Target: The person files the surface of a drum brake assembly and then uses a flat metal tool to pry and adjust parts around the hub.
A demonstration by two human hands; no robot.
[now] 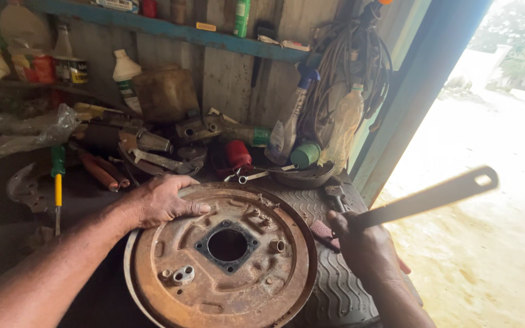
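Left hand [162,203] flat on plate [226,261] far-left rim; right hand [363,243] grips bar [426,197], angled up-right, right of plate.

A spray bottle [291,124] stands beside coiled cables [347,58].

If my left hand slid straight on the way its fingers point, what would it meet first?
Probably the raised studs on the rusty round brake backing plate; the left hand points right across its upper rim, though depth is unclear.
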